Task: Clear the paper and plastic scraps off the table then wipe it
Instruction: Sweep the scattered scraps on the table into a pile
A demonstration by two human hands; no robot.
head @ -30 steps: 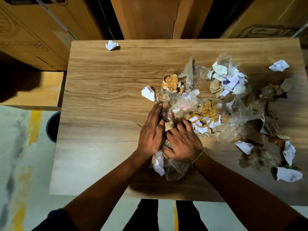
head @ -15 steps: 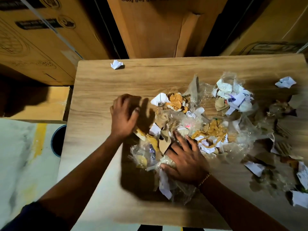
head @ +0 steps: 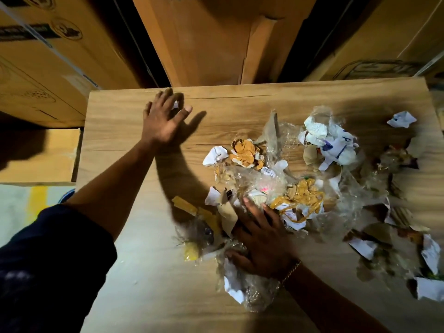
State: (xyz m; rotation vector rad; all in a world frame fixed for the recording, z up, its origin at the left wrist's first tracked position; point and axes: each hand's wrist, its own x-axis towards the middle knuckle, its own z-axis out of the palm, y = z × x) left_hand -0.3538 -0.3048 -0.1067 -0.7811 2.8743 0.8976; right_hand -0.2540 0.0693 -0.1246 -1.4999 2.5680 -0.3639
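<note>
**Left hand out to the far scrap; right hand pinning the pile**

Scraps (head: 276,188): mixed heap of crumpled white paper, tan paper and clear plastic film, spread over the middle and right of the desk (head: 134,272). A separate white paper ball (head: 401,119) sits apart near the far right edge. More torn white pieces (head: 430,254) lie at the right edge.

Change since half a second ago: my left hand (head: 161,123) was beside the heap's left side; it has now gone out to the far left corner of the desk, over the small lone white scrap (head: 175,105) that lay there. Left grip spread, fingers apart, nothing enclosed; only a sliver of that scrap shows between the fingers. My right hand (head: 262,239) has stayed where it was, palm down, fingers flat and extended on the near part of the heap, pressing plastic and paper, not clenched on any piece. Bracelet (head: 292,269) at the right wrist; dark sleeve (head: 48,260) on the left arm.

Surface: light wood-grain top, with a hairline crack (head: 230,96) along the far edge.

Room: large cardboard cartons (head: 204,39) stand tight against the far side and left; pale floor (head: 14,200) with a yellow stripe at lower left.
</note>
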